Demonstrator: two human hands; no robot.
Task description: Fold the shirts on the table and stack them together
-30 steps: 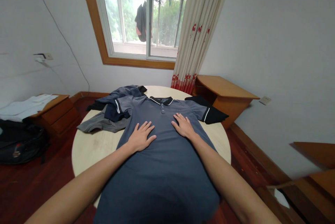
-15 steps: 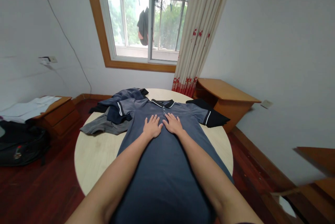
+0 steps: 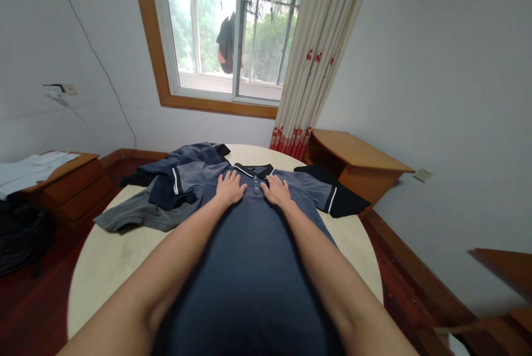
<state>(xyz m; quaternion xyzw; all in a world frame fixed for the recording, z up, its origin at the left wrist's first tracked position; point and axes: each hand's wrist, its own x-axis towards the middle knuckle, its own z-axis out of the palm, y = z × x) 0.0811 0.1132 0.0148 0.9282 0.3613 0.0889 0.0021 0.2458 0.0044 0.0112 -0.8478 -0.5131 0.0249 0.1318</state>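
A dark grey-blue polo shirt (image 3: 254, 245) lies face up, spread over a round pale table (image 3: 100, 267). Its black collar with white edging (image 3: 253, 171) points away from me, toward the window. My left hand (image 3: 230, 188) rests flat on the chest, left of the button placket, fingers spread. On the other side of the placket, my right hand (image 3: 276, 189) lies flat below the collar, fingers apart. Both palms face down on the cloth, and neither grips it. The sleeves stretch out to both sides, with black and white cuffs.
Crumpled dark blue and grey garments (image 3: 137, 206) lie on the table's left side. A black garment (image 3: 349, 198) lies under the right sleeve. Beyond the table are a wooden desk (image 3: 361, 151), a curtain (image 3: 310, 67) and a window. A wooden cabinet (image 3: 78, 184) stands at left.
Both hands have slid forward over the shirt, up closer to the collar. The view has moved nearer to the table, and both hands stay flat and open.
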